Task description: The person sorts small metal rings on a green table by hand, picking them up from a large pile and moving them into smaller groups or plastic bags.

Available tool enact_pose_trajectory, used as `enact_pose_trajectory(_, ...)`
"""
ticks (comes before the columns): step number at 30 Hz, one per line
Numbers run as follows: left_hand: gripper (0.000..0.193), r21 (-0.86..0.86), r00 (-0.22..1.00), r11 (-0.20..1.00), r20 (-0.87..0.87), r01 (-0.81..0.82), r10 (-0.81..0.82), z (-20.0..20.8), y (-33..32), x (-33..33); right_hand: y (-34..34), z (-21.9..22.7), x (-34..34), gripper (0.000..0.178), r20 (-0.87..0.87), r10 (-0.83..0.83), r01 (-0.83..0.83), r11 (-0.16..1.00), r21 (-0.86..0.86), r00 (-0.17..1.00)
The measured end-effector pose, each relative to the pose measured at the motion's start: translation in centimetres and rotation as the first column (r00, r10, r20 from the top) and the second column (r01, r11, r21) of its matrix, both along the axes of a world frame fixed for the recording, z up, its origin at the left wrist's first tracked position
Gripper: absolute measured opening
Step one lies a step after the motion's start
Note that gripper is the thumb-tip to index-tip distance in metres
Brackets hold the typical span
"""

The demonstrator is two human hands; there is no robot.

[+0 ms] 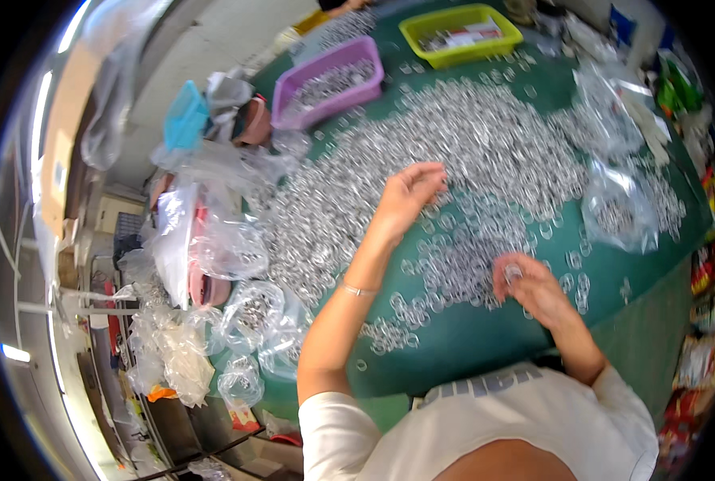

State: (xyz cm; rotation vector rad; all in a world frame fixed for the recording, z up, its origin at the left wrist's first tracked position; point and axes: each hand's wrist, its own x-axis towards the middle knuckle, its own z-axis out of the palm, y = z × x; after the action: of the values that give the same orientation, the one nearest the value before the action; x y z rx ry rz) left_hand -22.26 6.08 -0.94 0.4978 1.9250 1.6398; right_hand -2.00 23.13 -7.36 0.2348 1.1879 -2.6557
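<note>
Silvery metal rings (pixel 453 128) lie in a broad, thick heap across the green table (pixel 469 333). My left hand (pixel 409 199) is over the near edge of this heap, its fingers curled toward the thumb; whatever they may hold is too small to make out. Closer to me is a thinner spread of rings (pixel 457 260). At its right side my right hand (pixel 535 290) is closed, with a small metal ring (pixel 513 272) showing at the fingers. Several loose rings lie just right of this hand.
A purple basket (pixel 283 104) of rings and a yellow-green basket (pixel 461 58) stand at the far side. Clear bags of rings (pixel 620 210) lie to the right, more plastic bags (pixel 253 313) to the left. A light blue container (pixel 186 116) is at the far left.
</note>
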Motion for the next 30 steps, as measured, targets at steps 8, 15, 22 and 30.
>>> enact_pose_trajectory(8, 0.03, -0.098, 0.891, 0.992, -0.453, -0.075, 0.022, -1.7, -0.7, 15.8, -2.3, 1.6, 1.2, 0.036, -0.033, 0.066, -0.067, 0.997, -0.036, 0.997)
enact_pose_trajectory(15, 0.027, -0.22, 0.669, 0.941, -0.743, -0.257, 0.009, -2.7, -0.9, 20.3, -3.6, 1.1, 3.9, 0.04, -0.103, 0.164, -0.167, 0.986, -0.026, 0.981)
enact_pose_trajectory(22, 0.009, 0.162, 0.922, 0.91, 0.003, -0.382, 0.386, -4.9, -2.6, 21.1, -3.5, 0.7, 5.4, 0.041, -0.101, 0.14, -0.157, 0.971, -0.182, 0.985)
enact_pose_trajectory(30, 0.021, 0.333, 0.725, 0.736, 0.619, -0.59, 0.302, -6.4, -7.8, 23.5, -5.4, 0.3, 6.5, 0.034, -0.092, 0.167, -0.174, 0.981, -0.082, 0.982)
